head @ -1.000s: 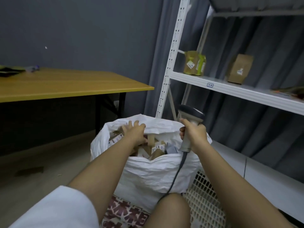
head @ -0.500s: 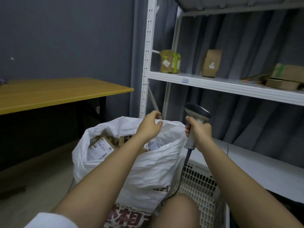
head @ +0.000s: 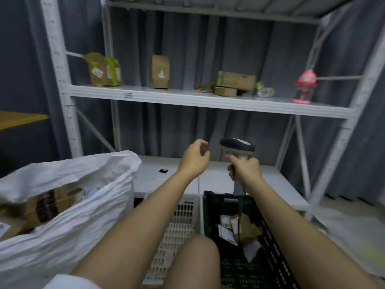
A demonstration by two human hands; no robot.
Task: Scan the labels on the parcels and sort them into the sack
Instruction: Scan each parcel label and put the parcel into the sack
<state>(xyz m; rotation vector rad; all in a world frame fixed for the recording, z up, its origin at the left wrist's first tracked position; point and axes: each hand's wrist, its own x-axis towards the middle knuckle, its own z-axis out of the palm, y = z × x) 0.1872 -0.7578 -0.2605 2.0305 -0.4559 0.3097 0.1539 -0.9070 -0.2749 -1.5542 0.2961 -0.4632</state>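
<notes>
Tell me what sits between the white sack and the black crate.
In the head view, a white perforated crate stands between the white sack and the black crate, with the person's left forearm crossing over it.

Both forearms bare, extended forward and up, roughly parallel. Left hand [head: 194, 158] raised in the air, holding nothing, fingers loosely curled, thumb toward the index fingertip. Right hand [head: 245, 170] just beside it at about the same height, fist wrapped round a scanner [head: 237, 147] handle, head upright above the grip. A bare knee shows low centre.
</notes>
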